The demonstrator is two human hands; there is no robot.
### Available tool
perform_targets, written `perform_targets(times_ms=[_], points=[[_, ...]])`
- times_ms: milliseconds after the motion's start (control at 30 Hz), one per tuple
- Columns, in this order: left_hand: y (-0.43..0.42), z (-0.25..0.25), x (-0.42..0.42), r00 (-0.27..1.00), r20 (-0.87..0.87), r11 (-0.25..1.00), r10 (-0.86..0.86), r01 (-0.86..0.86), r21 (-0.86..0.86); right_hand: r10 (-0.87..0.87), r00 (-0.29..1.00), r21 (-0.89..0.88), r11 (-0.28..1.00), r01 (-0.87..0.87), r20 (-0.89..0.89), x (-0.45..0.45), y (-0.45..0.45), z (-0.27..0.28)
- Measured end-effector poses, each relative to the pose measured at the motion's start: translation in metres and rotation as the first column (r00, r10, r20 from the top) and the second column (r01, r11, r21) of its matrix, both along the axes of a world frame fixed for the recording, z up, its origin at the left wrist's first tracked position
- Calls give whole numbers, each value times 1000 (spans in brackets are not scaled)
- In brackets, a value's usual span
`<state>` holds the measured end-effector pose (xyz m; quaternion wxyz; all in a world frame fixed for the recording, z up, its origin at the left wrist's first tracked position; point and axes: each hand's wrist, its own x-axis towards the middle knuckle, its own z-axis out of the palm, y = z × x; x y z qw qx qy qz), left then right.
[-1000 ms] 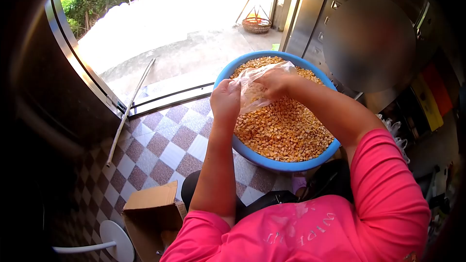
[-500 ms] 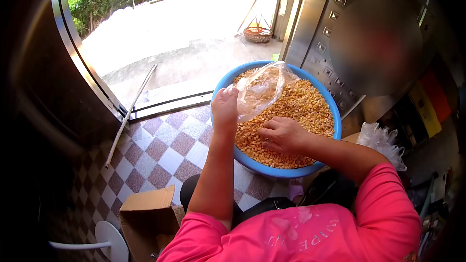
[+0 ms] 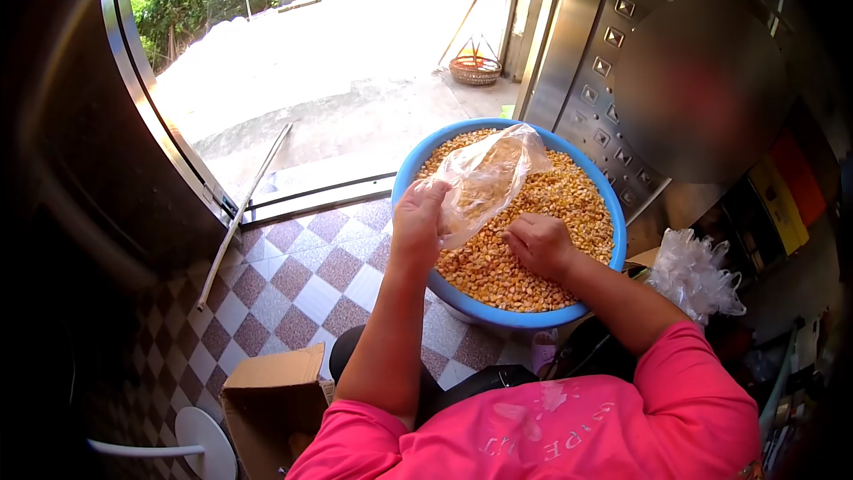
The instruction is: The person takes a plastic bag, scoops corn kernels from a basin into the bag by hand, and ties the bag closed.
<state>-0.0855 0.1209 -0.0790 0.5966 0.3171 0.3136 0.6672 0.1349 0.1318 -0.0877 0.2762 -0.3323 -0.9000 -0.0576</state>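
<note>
A clear plastic bag (image 3: 484, 180) hangs by its edge from my left hand (image 3: 418, 218), whose fingers are closed on it. The bag's mouth spreads over the left side of a wide blue tub (image 3: 619, 236). Yellow-orange corn kernels (image 3: 582, 196) fill this tub almost to the rim. My right hand (image 3: 542, 244) is low over the kernels, right of the bag, with its fingers curled in. Whatever lies inside those fingers is hidden from view.
A cardboard box (image 3: 271, 396) and a round white base (image 3: 204, 444) stand on the checkered floor at lower left. A bundle of clear plastic bags (image 3: 697, 276) sits right of the tub. A pale pole (image 3: 244, 213) leans by the doorway. Outside is a wicker basket (image 3: 475, 71).
My right hand has gone from fingers laid out on the kernels to curled fingers, a little further right. The bag in my left hand has shifted slightly right and down.
</note>
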Motion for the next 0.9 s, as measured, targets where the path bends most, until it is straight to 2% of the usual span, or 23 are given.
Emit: perform_targets(times_ms=[133,200,233,300,367,433,500,533,600,633,733,833,867,900], points=[[-11,0,0,995,40,995,-96,97,-5,-34,995,-47,998,30,-90,2,4,-8],[-15,3,4,997,-63,999,-40,38,-21,-46,999,-18,999,46,7,6,6,-11],[-16,0,4,997,-62,999,-37,36,-22,-44,999,-18,999,44,7,5,4,-9],[-14,-5,4,982,-183,999,41,-44,-13,-21,1000,-2,1000,21,-11,1,2,-2],[-19,2,11,977,-192,995,98,-95,25,-10,999,-15,1000,11,37,5,3,-4],[-17,-8,10,955,-285,996,82,-71,50,24,997,-18,1000,-23,72,1,5,-6],[-14,-12,19,951,-253,981,179,-154,116,-11,998,-41,999,8,-63,1,1,-3],[-13,-14,20,946,-257,977,196,-168,129,5,998,-29,1000,-7,-70,3,0,-2],[-10,-21,22,899,-365,965,243,-185,187,-22,986,-141,990,-2,-165,6,0,2],[-6,-27,23,895,-367,962,253,-192,195,-13,985,-134,991,-10,-169,7,-1,5],[-6,-32,25,856,-452,961,252,-166,221,-102,947,-317,948,-1,-306,10,-6,11],[-4,-33,27,797,-516,939,314,-182,291,-114,924,-328,945,-13,-366,10,-3,15],[-7,-32,27,834,-505,967,222,-123,222,-110,924,-323,946,-14,-365,7,-2,21],[-6,-33,29,835,-503,966,225,-124,226,-84,917,-318,947,-48,-389,0,-4,31]])
